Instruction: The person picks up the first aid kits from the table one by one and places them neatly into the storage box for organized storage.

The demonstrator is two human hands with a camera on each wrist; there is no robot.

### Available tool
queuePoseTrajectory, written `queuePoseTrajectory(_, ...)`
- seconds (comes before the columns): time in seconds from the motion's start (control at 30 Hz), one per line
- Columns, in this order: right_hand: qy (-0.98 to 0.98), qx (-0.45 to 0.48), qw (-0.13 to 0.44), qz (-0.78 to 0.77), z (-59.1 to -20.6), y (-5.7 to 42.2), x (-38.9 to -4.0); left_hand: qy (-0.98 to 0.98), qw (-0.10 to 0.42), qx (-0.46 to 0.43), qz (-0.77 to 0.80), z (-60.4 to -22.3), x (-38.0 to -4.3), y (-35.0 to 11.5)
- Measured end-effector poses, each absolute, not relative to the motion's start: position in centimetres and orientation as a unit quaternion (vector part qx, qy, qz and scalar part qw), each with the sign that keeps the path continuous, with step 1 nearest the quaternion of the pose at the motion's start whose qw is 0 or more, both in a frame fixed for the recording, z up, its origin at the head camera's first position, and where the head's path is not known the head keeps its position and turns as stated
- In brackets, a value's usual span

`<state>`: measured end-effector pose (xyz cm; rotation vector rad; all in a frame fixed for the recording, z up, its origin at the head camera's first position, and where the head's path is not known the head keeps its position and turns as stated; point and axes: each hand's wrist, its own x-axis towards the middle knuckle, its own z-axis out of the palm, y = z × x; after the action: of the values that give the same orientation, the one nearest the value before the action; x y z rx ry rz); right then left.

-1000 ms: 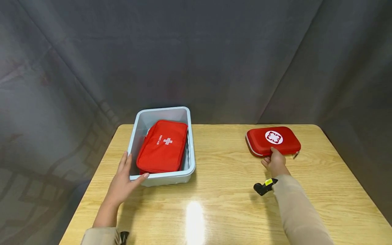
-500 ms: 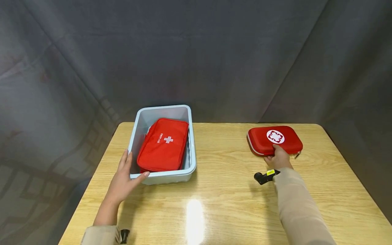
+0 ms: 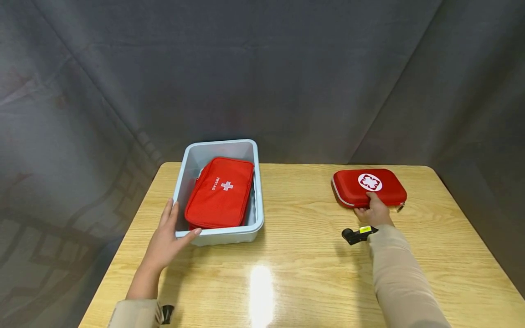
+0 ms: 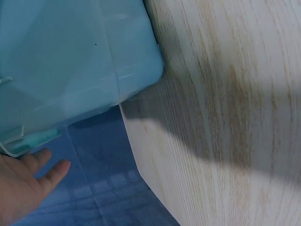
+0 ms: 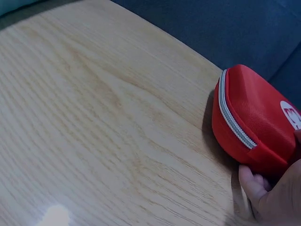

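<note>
At the right of the table lies a red hard zip case (image 3: 350, 186) with a white round emblem. My right hand (image 3: 376, 213) grips its near edge, thumb on top and fingers underneath, as the right wrist view also shows. A light blue plastic bin (image 3: 238, 236) stands at the left, holding a red first aid pouch (image 3: 221, 200) that leans inside it. My left hand (image 3: 162, 241) rests at the bin's near left corner, fingers extended along the left rim and thumb on the front rim. In the left wrist view its fingers (image 4: 54, 176) are straight beside the bin.
The wooden table (image 3: 303, 255) spreads between the bin and the case. Grey cloth (image 3: 287, 82) hangs behind its back edge and along both sides. A black wrist camera (image 3: 356, 235) sticks out from the right sleeve over the table.
My right hand has moved slightly forward, its thumb now farther onto the case's top and its fingers tucked under the edge. My left hand has stayed at the bin's corner.
</note>
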<state>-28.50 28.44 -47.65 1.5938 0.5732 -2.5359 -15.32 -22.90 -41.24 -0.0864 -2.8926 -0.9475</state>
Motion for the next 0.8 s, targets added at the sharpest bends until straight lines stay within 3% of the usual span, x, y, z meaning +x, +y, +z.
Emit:
queuePoseTrajectory(0.3, 0.168, 0.436, 0.024, -0.884, -47.5, 28.3, -27.5, -0.947, 0.045, -0.037, -0.316, -41.5, -15.7, -22.8)
queuePoseTrajectory(0.5, 0.234, 0.431, -0.020, -0.872, -46.3, 26.9, -26.0, -0.945, 0.045, -0.039, -0.323, -41.7, -15.7, -22.7)
queuePoseTrajectory(0.8, 0.282, 0.424, -0.029, -0.860, -46.4, 26.7, -25.5, -0.944, 0.042, -0.033, -0.326, -41.6, -15.7, -22.7)
